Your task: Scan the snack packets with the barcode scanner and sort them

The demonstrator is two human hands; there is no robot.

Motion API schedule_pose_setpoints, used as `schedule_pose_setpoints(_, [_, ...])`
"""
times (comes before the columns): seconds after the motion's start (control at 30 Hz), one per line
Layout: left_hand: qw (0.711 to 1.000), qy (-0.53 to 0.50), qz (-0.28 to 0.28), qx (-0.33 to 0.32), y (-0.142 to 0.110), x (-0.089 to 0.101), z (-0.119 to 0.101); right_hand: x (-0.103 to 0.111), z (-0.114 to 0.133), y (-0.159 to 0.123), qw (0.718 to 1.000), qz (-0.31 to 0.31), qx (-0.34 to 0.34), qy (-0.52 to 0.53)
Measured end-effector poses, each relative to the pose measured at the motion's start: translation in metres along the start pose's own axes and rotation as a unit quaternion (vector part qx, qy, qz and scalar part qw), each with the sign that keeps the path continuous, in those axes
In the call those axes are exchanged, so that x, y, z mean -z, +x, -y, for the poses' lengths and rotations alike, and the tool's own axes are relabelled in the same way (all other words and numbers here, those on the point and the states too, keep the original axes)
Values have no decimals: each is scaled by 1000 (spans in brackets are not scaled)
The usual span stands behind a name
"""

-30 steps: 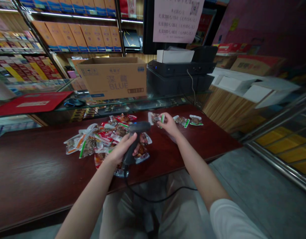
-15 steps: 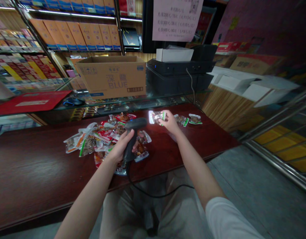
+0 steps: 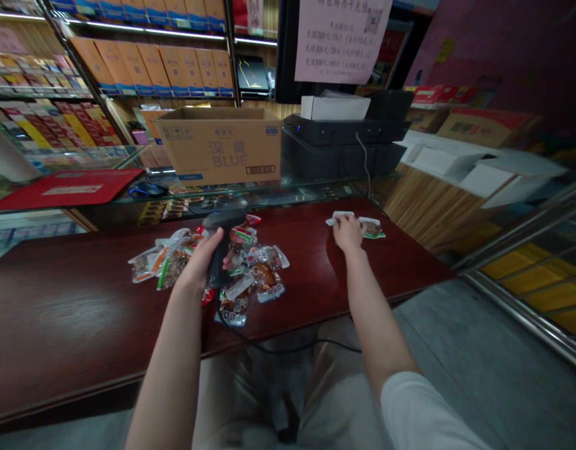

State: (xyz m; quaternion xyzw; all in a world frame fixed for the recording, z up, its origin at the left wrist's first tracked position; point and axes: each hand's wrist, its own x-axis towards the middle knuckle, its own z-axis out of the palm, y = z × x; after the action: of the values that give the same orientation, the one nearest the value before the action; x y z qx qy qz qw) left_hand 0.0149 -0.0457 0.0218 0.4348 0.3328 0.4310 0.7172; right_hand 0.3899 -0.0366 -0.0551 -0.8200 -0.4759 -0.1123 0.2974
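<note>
My left hand [image 3: 204,257] is wrapped round the handle of a black barcode scanner [image 3: 218,250], held above a loose pile of clear snack packets [image 3: 264,275] on the dark red table. Packets in the pile have red, green or orange trim and brown food inside. Over at the right, my right hand [image 3: 348,231] is low over the tabletop with its fingers closed on a snack packet [image 3: 343,214], mostly hidden by the hand. Right beside it lies another snack packet [image 3: 373,228] with a green edge.
Behind the table, a glass counter carries a cardboard box [image 3: 222,150], a black machine [image 3: 344,147], a computer mouse [image 3: 147,189] and a red folder [image 3: 67,189]. The scanner's cable [image 3: 278,351] hangs past the table's front edge. A metal rail [image 3: 526,306] stands to the right.
My right hand has moved right with the packet, from mid-table down to the packets at the right. My left hand has shifted the scanner slightly left, over the pile.
</note>
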Motion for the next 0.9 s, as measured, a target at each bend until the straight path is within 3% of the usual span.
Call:
schedule_pose_setpoints(0.07, [999,32,-21,-13,1,2,-1,-2,2,1,1000,5,1,6])
schedule_pose_setpoints(0.13, [997,74,-37,-9,4,3,-3,-2,7,2,999,-33,2,39])
schedule_pose_setpoints(0.2, [993,110,-34,17,7,4,-7,-4,20,-2,990,-32,56,126])
schedule_pose_setpoints(0.27, [991,129,-16,39,10,4,-10,-7,40,-13,955,56,154,249])
schedule_pose_setpoints(0.37, [990,138,8,37,14,5,-13,-14,78,-39,864,258,280,331])
schedule_pose_setpoints(0.47, [989,133,44,50,18,12,-12,-17,104,-60,855,311,324,259])
schedule_pose_setpoints(0.57, [988,113,88,62,21,23,-8,-17,109,-64,865,319,314,229])
schedule_pose_setpoints(0.7, [986,121,102,62,21,30,-4,-17,99,-53,858,327,269,292])
schedule_pose_setpoints(0.9, [986,126,100,51,13,18,1,-18,88,-39,853,248,101,447])
